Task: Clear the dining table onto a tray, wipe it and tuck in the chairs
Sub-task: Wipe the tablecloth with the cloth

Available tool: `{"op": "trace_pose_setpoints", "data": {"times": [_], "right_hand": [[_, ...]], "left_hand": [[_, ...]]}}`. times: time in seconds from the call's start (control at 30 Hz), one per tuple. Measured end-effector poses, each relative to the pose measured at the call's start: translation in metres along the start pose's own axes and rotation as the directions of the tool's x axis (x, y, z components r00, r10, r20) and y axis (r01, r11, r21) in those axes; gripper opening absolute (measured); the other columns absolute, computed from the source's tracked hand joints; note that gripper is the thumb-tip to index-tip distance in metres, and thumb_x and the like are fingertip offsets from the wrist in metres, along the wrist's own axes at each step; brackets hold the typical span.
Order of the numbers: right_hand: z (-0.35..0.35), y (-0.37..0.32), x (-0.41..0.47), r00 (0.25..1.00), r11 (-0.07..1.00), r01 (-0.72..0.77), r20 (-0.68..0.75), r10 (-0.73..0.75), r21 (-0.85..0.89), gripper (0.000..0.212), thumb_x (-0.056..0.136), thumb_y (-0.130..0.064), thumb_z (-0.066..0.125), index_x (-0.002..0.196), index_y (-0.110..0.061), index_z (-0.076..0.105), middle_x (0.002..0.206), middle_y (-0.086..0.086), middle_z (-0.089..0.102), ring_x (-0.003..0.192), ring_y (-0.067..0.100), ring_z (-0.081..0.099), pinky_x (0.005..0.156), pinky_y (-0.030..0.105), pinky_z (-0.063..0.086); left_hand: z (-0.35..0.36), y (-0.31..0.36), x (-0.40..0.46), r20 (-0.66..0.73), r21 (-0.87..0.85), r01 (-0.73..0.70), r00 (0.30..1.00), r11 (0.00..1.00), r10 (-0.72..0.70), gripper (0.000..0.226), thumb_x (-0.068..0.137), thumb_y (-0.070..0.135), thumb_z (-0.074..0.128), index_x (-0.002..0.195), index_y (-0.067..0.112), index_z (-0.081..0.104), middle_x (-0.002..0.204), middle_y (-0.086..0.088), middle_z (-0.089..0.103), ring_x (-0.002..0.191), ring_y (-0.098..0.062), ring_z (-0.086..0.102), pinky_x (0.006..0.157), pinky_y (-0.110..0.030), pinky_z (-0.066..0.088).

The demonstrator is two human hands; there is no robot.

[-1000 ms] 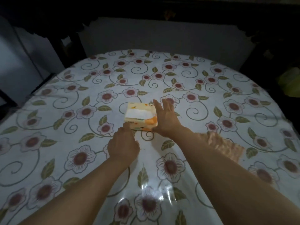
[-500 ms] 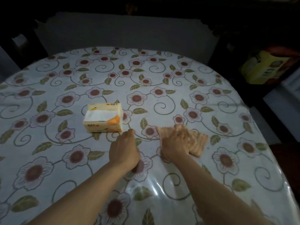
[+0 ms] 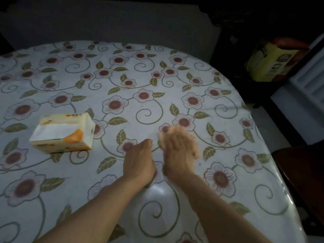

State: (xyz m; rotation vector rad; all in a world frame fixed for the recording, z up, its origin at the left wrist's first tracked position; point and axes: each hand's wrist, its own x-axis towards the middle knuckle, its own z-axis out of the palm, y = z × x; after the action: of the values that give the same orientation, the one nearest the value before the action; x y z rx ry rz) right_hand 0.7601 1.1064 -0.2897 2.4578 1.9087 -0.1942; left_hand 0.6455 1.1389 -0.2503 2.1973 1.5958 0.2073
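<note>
A round table in a flowered plastic cloth [image 3: 157,106] fills the view. My right hand [image 3: 178,153] lies on a bunched orange wiping cloth [image 3: 195,149] right of the table's middle, fingers spread over it and pressing it down; the hand is motion-blurred. Just to its left, my left hand [image 3: 138,158] rests on the tabletop with its fingers curled under and holds nothing. A soft pack of tissues [image 3: 63,132], white and orange, lies on the table to the left of both hands, touching neither.
The table's rim [image 3: 273,174] curves down the right side. Beyond it stands a dark wooden chair [image 3: 303,179]. Farther back on the right a yellow box [image 3: 270,62] sits on dark furniture. Behind the table is a grey wall.
My right hand left the tissue pack, went right onto the orange cloth and drew it together under the palm. The view swung right. My left hand stayed curled on the table.
</note>
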Motion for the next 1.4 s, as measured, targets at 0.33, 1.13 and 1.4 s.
{"op": "trace_pose_setpoints", "data": {"times": [0.33,1.13,1.4], "right_hand": [[-0.039,0.034,0.011,0.988,0.630,-0.076,-0.027,0.154,0.773,0.033,0.092,-0.008,0.042,0.117,-0.021,0.059,0.103,0.004,0.068,0.093,0.019,0.063,0.079,0.032,0.050],[-0.018,0.028,0.014,0.981,0.918,-0.172,-0.024,0.193,0.356,0.058,0.091,-0.019,0.043,0.146,-0.020,0.024,0.154,0.013,0.016,0.139,0.033,0.014,0.115,0.044,0.017],[0.010,0.015,0.057,0.992,0.986,-0.128,0.031,0.126,0.108,0.076,0.089,-0.061,0.011,0.150,-0.019,-0.008,0.157,0.001,-0.021,0.140,0.028,-0.030,0.111,0.060,-0.015]], "left_hand": [[0.010,0.042,0.014,-0.040,-0.127,0.070,0.996,0.989,-0.075,0.040,0.093,0.014,0.043,0.133,0.016,0.035,0.120,-0.010,0.060,0.105,-0.029,0.058,0.083,-0.040,0.049],[0.007,0.027,0.027,-0.107,0.086,0.166,0.982,0.982,-0.156,0.030,0.091,0.013,0.047,0.120,0.017,0.050,0.118,-0.005,0.059,0.109,-0.026,0.054,0.088,-0.040,0.045],[0.002,0.006,0.059,-0.037,0.136,0.054,0.998,0.989,-0.049,0.025,0.088,0.006,0.043,0.111,0.013,0.048,0.117,-0.008,0.056,0.106,-0.027,0.053,0.083,-0.037,0.043]]}}
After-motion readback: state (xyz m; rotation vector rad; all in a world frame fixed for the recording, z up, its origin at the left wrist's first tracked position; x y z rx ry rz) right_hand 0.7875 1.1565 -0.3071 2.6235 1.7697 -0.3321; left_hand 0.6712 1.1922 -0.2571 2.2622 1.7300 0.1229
